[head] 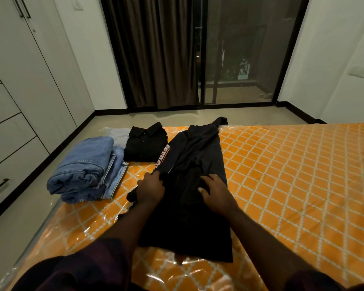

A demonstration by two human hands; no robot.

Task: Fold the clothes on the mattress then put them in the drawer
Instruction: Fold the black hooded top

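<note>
A black garment with orange-white lettering [194, 156] lies stretched lengthwise on the orange patterned mattress [292, 175]. My left hand [150, 187] grips a bunched fold at the garment's left edge. My right hand [215, 191] rests flat on the middle of the cloth, fingers spread. Folded blue jeans [86, 166] are stacked at the mattress's left edge. A folded black collared shirt [146, 142] lies just behind them, with a pale folded cloth [119, 136] beside it.
White wardrobe drawers with dark handles [6, 143] line the left wall across a strip of floor [15, 234]. A dark curtain [156, 55] and glass sliding door [246, 51] stand beyond the mattress. Plastic wrap covers the mattress.
</note>
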